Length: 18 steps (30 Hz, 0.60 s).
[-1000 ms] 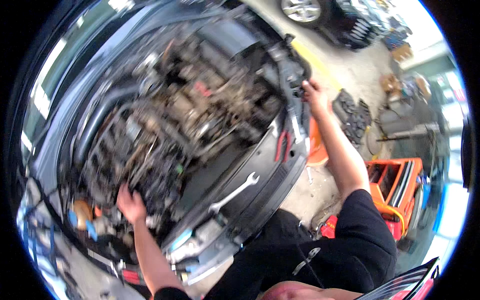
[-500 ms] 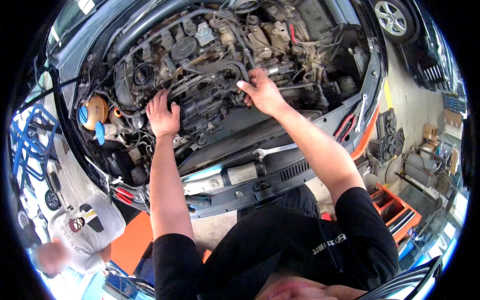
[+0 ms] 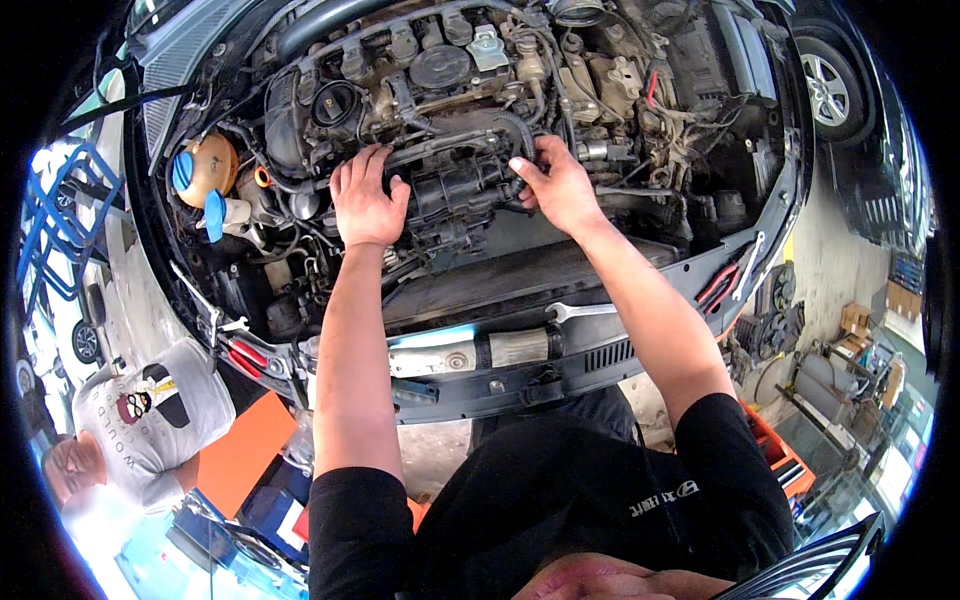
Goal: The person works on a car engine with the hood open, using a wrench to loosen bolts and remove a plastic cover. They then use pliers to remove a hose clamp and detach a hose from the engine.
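Both my hands reach into the open engine bay of a car. My left hand (image 3: 368,197) rests on the front of the engine, beside the black intake manifold (image 3: 445,195), its thumb apart from fingers that lie stretched forward. To its upper left is the round black oil filler cap (image 3: 335,103). My right hand (image 3: 562,190) is closed round the lower part of a black corrugated hose (image 3: 524,135), with the thumb pressed on it. The hose curves up and left over the engine. What lies under my right fingers is hidden.
On the front panel lie a wrench (image 3: 585,311), another wrench (image 3: 750,265) and red-handled pliers (image 3: 718,287). More red-handled tools (image 3: 247,355) sit at the left corner. A coolant tank (image 3: 213,165) stands at left. A person in a grey shirt (image 3: 155,410) is at lower left.
My view has shifted, so the engine bay and both hands appear farther right. My hands keep nearly the same places on the engine and hose.
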Tool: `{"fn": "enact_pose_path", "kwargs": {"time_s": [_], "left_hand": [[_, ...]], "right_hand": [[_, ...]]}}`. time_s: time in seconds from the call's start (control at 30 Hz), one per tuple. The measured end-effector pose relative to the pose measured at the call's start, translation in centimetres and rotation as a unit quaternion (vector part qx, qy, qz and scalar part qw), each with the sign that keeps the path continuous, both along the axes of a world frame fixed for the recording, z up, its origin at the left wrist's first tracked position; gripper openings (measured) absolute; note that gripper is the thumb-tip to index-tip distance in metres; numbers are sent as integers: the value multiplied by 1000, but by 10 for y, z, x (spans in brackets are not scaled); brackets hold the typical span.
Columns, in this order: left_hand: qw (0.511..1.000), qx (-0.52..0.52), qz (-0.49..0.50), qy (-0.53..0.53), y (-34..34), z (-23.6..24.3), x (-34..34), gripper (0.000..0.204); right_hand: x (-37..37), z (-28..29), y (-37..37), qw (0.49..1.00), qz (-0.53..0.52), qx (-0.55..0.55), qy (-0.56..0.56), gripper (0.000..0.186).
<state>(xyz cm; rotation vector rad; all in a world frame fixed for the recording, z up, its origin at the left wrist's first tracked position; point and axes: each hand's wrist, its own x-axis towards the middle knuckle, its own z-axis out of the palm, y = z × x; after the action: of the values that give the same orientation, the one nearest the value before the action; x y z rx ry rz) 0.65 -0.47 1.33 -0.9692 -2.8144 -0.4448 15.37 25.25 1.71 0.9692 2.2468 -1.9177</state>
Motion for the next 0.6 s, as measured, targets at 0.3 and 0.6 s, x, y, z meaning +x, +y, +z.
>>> {"fn": "enact_pose_path", "kwargs": {"time_s": [0.3, 0.6], "left_hand": [[1000, 7, -2, -7, 0, -2, 0, 49], [1000, -7, 3, -9, -1, -2, 0, 49]], "right_hand": [[14, -3, 4, 984, 2, -178, 7, 34], [14, -1, 6, 978, 29, -197, -63, 33]]}}
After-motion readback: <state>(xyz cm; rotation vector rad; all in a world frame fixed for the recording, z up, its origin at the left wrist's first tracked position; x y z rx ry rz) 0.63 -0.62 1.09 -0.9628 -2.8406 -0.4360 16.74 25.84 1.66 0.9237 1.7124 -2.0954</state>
